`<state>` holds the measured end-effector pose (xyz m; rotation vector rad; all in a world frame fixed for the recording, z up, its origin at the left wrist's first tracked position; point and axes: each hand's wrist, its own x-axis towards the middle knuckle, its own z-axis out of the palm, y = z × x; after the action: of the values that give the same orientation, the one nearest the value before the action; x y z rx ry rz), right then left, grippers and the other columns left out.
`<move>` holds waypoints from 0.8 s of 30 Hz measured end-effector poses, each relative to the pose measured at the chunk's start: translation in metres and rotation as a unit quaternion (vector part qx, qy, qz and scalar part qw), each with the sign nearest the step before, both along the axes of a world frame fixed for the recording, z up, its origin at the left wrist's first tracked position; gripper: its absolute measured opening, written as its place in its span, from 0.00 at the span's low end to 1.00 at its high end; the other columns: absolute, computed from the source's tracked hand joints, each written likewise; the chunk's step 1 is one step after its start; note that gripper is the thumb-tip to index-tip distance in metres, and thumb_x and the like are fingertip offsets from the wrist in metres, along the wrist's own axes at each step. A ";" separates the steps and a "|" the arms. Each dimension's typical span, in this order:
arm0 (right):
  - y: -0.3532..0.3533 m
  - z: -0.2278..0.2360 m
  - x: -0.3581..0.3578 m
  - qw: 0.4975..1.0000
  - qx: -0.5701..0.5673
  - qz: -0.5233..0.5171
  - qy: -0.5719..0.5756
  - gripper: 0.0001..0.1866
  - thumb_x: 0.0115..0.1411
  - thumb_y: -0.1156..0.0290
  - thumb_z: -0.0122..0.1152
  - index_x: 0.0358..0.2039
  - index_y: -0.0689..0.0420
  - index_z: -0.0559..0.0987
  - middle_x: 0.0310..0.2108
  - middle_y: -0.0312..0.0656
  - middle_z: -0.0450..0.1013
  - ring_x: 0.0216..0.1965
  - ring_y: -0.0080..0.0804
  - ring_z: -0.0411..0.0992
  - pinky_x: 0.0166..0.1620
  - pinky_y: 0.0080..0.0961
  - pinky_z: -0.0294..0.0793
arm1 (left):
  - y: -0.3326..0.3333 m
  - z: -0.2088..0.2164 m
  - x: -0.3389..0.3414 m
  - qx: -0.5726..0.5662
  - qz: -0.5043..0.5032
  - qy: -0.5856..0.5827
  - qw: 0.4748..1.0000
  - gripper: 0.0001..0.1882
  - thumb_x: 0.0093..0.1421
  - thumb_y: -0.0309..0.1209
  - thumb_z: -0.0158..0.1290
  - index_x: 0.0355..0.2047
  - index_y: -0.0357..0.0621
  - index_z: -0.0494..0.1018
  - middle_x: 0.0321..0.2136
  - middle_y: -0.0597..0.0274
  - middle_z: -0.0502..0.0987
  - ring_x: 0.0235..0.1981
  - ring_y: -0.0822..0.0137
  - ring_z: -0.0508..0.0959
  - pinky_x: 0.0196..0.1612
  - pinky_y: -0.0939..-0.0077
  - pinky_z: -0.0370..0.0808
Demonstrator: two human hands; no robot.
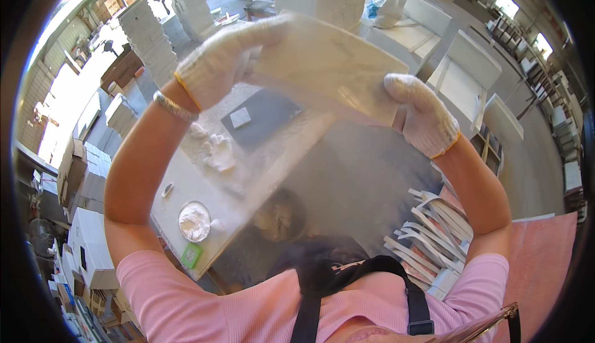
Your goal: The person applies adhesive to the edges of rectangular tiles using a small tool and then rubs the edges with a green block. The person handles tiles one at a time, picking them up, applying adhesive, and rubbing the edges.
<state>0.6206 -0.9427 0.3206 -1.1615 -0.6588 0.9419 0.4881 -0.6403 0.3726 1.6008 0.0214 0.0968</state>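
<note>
A pale, flat rectangular panel (328, 64), smeared by motion, is raised above the worktable. White knitted gloves cover both my hands. My left hand (217, 64) is closed on the panel's left end, its fingers partly blurred. At the opposite end, my right hand (427, 115) grips the panel's edge with the thumb on the near face. Below on the worktable (204, 185) are a loose white glove (219, 153), a bowl of white powder (194, 221) and a green box (192, 255). A dark grey sheet (260, 123) carries a small white square (240, 117).
Tall stacks of white slabs (147, 36) stand beyond the table at left. White strips (427, 237) lie bundled at lower right beside a reddish board (539, 268). White open-topped boxes (465, 73) are at far right. A dark round tub (279, 214) sits beside the table's edge.
</note>
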 end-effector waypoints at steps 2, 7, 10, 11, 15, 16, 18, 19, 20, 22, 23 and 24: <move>0.017 0.029 0.036 0.998 0.037 0.025 -0.046 0.37 0.67 0.49 0.64 0.68 0.61 0.70 0.58 0.46 0.78 0.57 0.38 0.79 0.61 0.42 0.80 | 0.015 0.029 0.037 0.047 0.005 -0.057 0.997 0.32 0.70 0.51 0.57 0.63 0.36 0.74 0.53 0.56 0.81 0.54 0.68 0.81 0.60 0.66 0.79; 0.074 0.082 0.125 0.987 0.080 0.026 -0.140 0.43 0.66 0.45 0.65 0.71 0.62 0.64 0.60 0.54 0.75 0.57 0.43 0.80 0.57 0.40 0.86 | 0.063 0.080 0.125 0.142 0.017 -0.094 0.985 0.41 0.71 0.56 0.54 0.69 0.34 0.65 0.63 0.46 0.74 0.64 0.62 0.75 0.68 0.57 0.72; 0.106 0.099 0.172 0.990 0.081 0.005 -0.116 0.44 0.65 0.46 0.68 0.71 0.63 0.64 0.59 0.57 0.74 0.58 0.47 0.79 0.56 0.41 0.86 | 0.097 0.100 0.181 0.207 0.035 -0.107 0.972 0.37 0.65 0.40 0.60 0.71 0.39 0.64 0.66 0.51 0.73 0.65 0.65 0.74 0.70 0.64 0.70; 0.116 0.104 0.187 0.991 0.081 0.007 -0.109 0.45 0.64 0.46 0.69 0.70 0.62 0.64 0.59 0.59 0.74 0.58 0.50 0.79 0.55 0.42 0.87 | 0.110 0.106 0.197 0.197 0.049 -0.094 0.975 0.38 0.62 0.32 0.63 0.71 0.41 0.64 0.66 0.55 0.73 0.65 0.67 0.74 0.70 0.69 0.70; 0.145 0.110 0.227 0.994 0.072 0.033 -0.078 0.47 0.65 0.44 0.68 0.71 0.65 0.60 0.58 0.68 0.72 0.58 0.54 0.78 0.56 0.41 0.86 | 0.147 0.111 0.246 0.151 0.028 -0.087 0.984 0.41 0.56 0.22 0.68 0.71 0.47 0.67 0.67 0.58 0.73 0.66 0.67 0.73 0.71 0.72 0.69; 0.151 0.110 0.233 0.995 0.062 0.030 -0.072 0.48 0.65 0.43 0.68 0.71 0.65 0.60 0.58 0.68 0.72 0.58 0.54 0.78 0.56 0.41 0.87 | 0.154 0.110 0.253 0.144 0.037 -0.073 0.986 0.42 0.55 0.22 0.68 0.70 0.47 0.67 0.67 0.58 0.73 0.66 0.67 0.73 0.71 0.72 0.69; 0.160 0.111 0.239 0.996 0.053 0.023 -0.073 0.49 0.66 0.42 0.66 0.71 0.66 0.59 0.57 0.70 0.71 0.57 0.55 0.79 0.55 0.41 0.87 | 0.167 0.108 0.264 0.125 0.036 -0.051 0.990 0.43 0.54 0.21 0.70 0.70 0.49 0.68 0.67 0.58 0.72 0.67 0.65 0.72 0.71 0.71 0.69; 0.163 0.112 0.241 0.995 0.046 0.023 -0.088 0.50 0.66 0.41 0.66 0.71 0.67 0.58 0.57 0.70 0.71 0.56 0.55 0.79 0.54 0.40 0.88 | 0.173 0.107 0.271 0.111 0.026 -0.044 0.993 0.43 0.53 0.21 0.70 0.70 0.49 0.69 0.68 0.59 0.72 0.67 0.64 0.72 0.71 0.70 0.70; 0.165 0.113 0.242 0.994 0.037 0.023 -0.105 0.50 0.66 0.40 0.65 0.71 0.68 0.57 0.57 0.70 0.71 0.56 0.55 0.80 0.53 0.39 0.88 | 0.179 0.103 0.276 0.140 0.023 -0.062 0.988 0.44 0.52 0.21 0.70 0.70 0.50 0.69 0.68 0.59 0.72 0.67 0.64 0.73 0.71 0.70 0.70; 0.171 0.117 0.242 0.992 0.018 0.027 -0.120 0.52 0.66 0.39 0.64 0.71 0.70 0.56 0.56 0.71 0.71 0.54 0.54 0.81 0.49 0.37 0.90 | 0.192 0.093 0.288 0.244 0.025 -0.118 0.962 0.45 0.51 0.21 0.71 0.70 0.51 0.69 0.68 0.59 0.72 0.67 0.63 0.73 0.71 0.70 0.70; 0.174 0.119 0.241 0.993 0.010 0.029 -0.115 0.54 0.66 0.37 0.64 0.71 0.72 0.56 0.56 0.72 0.71 0.52 0.54 0.81 0.47 0.36 0.91 | 0.199 0.090 0.296 0.293 0.025 -0.140 0.946 0.46 0.50 0.21 0.71 0.70 0.52 0.69 0.68 0.60 0.72 0.67 0.63 0.73 0.71 0.69 0.71; 0.177 0.120 0.239 0.993 0.011 0.020 -0.114 0.55 0.65 0.36 0.63 0.70 0.73 0.56 0.55 0.72 0.72 0.51 0.53 0.82 0.46 0.35 0.91 | 0.206 0.086 0.304 0.340 0.028 -0.162 0.926 0.46 0.50 0.21 0.72 0.70 0.52 0.69 0.68 0.60 0.72 0.66 0.63 0.73 0.71 0.69 0.71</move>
<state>0.8596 -0.7658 0.4408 -1.2511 -0.8763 0.8400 0.7917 -0.4342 0.4589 2.2587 -0.2505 0.4531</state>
